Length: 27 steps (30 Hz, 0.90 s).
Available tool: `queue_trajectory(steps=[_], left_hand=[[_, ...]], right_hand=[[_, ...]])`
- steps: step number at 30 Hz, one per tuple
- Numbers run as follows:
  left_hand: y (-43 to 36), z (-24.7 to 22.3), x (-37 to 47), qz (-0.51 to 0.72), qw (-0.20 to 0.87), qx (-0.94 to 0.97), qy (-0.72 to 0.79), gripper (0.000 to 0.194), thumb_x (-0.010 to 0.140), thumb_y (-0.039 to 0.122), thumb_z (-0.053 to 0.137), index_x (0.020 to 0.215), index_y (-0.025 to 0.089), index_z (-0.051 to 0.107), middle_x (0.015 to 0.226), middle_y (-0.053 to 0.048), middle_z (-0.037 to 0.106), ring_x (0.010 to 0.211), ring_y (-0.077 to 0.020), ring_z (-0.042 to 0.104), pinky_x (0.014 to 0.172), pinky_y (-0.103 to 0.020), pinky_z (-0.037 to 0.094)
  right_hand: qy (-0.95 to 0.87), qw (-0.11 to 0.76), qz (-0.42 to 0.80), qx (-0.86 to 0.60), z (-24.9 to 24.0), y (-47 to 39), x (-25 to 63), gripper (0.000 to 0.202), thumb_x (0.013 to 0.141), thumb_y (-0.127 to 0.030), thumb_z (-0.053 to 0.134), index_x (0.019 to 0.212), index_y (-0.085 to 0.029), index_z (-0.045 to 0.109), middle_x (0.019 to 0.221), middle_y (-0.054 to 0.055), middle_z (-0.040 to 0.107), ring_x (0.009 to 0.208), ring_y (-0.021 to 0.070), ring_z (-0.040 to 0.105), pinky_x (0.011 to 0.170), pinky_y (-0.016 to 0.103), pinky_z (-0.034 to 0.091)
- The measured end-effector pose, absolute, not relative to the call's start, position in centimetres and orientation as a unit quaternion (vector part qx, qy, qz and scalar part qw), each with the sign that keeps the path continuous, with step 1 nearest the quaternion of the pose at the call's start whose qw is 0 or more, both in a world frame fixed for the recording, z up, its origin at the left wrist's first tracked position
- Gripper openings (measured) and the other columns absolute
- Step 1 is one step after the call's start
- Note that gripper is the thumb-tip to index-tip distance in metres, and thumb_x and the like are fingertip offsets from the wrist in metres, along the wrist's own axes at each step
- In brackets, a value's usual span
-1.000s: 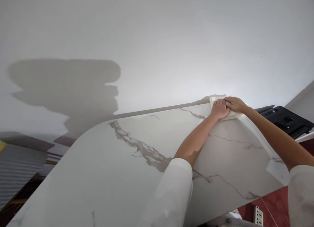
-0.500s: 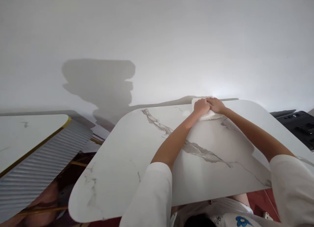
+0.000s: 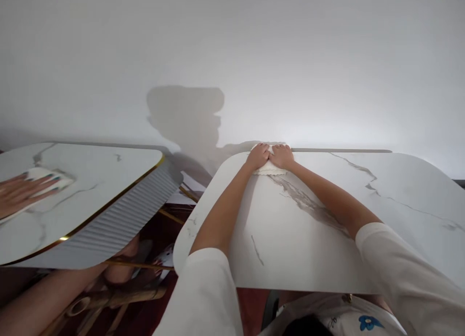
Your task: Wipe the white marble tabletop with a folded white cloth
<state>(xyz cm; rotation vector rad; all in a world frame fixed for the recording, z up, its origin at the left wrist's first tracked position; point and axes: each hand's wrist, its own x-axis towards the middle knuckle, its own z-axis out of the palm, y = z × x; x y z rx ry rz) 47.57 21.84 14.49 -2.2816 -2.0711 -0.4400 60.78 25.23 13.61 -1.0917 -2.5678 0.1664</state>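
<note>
A white cloth with a scalloped edge lies at the wall side of a white marble-patterned table. My left hand is closed on the cloth and presses it down. Right beside it, my right hand also grips the cloth, thumb side toward the left hand. Both arms reach straight out over the tabletop. Under the two palms, the middle of the cloth is hidden.
A pale wall runs along the table's far edge. To the left stands a second marble-patterned table with a gold edge and ribbed side. There another person's hand lies flat on a light cloth. A bamboo-like frame sits below.
My hands and the cloth have slid left along the table's far edge. The view has shifted left too, bringing the other person's hand in and taking the black object at right nearly out.
</note>
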Motion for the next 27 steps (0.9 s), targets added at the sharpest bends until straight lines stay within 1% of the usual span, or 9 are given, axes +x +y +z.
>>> queue_trajectory(steps=[3,6,8,11,16,19,22,27], left_hand=[[19.9,14.9,43.1,-0.136,0.003,-0.725,-0.675,0.036,0.086,0.018,0.029,0.108,0.015,0.057,0.122,-0.009,0.058,0.115,-0.0203,0.047,0.102,-0.033,0.032],[18.0,15.1,39.4,-0.135,-0.010,-0.711,-0.691,0.042,0.086,0.022,0.029,0.119,0.012,0.053,0.133,-0.010,0.051,0.122,-0.0191,0.043,0.105,-0.031,0.030],[16.8,15.1,37.7,-0.131,-0.007,-0.709,-0.692,0.046,0.086,0.024,0.028,0.125,0.009,0.048,0.138,-0.011,0.046,0.127,-0.0188,0.040,0.108,-0.032,0.027],[14.8,14.7,36.2,-0.115,0.012,-0.713,-0.692,0.049,0.086,0.024,0.027,0.129,0.009,0.044,0.142,-0.012,0.042,0.132,-0.0188,0.034,0.110,-0.037,0.025],[9.4,14.1,35.3,-0.089,0.046,-0.753,-0.650,0.046,0.086,0.023,0.026,0.123,0.012,0.051,0.138,-0.013,0.047,0.136,-0.0220,0.030,0.111,-0.047,0.024],[5.3,14.2,35.7,-0.098,0.056,-0.749,-0.653,0.050,0.088,0.026,0.022,0.131,0.011,0.044,0.140,-0.013,0.045,0.137,-0.0223,0.028,0.112,-0.047,0.025],[1.0,14.7,36.9,-0.107,0.054,-0.729,-0.674,0.053,0.090,0.028,0.020,0.138,0.013,0.036,0.142,-0.011,0.042,0.136,-0.0226,0.030,0.111,-0.047,0.027],[-5.7,15.1,39.5,-0.114,0.052,-0.680,-0.722,0.054,0.091,0.029,0.020,0.145,0.021,0.025,0.145,-0.006,0.038,0.136,-0.0225,0.031,0.111,-0.046,0.029]], right_hand=[[-0.911,0.184,0.071,-0.361,13.7,23.6,56.5,0.042,0.091,-0.032,0.034,0.119,-0.006,0.053,0.128,0.018,0.053,0.122,0.0313,0.041,0.101,0.047,0.025],[-0.921,0.181,0.099,-0.330,13.8,21.8,53.2,0.051,0.091,-0.033,0.033,0.130,-0.001,0.043,0.140,0.019,0.042,0.130,0.0299,0.031,0.106,0.047,0.018],[-0.923,0.184,0.116,-0.316,13.8,20.5,51.7,0.055,0.091,-0.033,0.033,0.134,0.002,0.037,0.142,0.021,0.038,0.132,0.0297,0.028,0.108,0.045,0.015],[-0.925,0.205,0.114,-0.300,13.9,18.4,50.7,0.057,0.090,-0.031,0.036,0.134,0.006,0.036,0.141,0.024,0.039,0.131,0.0307,0.029,0.108,0.044,0.014],[-0.925,0.230,0.090,-0.290,14.1,13.5,50.5,0.058,0.089,-0.032,0.038,0.130,0.008,0.041,0.137,0.026,0.042,0.126,0.0351,0.035,0.106,0.047,0.018],[-0.925,0.235,0.105,-0.279,14.3,10.0,50.9,0.059,0.087,-0.033,0.039,0.131,0.008,0.040,0.138,0.027,0.040,0.128,0.0375,0.033,0.106,0.051,0.017],[-0.924,0.244,0.134,-0.262,14.7,6.4,51.9,0.059,0.086,-0.032,0.039,0.133,0.004,0.039,0.139,0.025,0.040,0.129,0.0379,0.032,0.106,0.054,0.015],[-0.929,0.219,0.169,-0.246,15.6,0.8,54.3,0.063,0.085,-0.034,0.039,0.134,0.006,0.038,0.142,0.023,0.036,0.133,0.0336,0.028,0.111,0.045,0.013]])
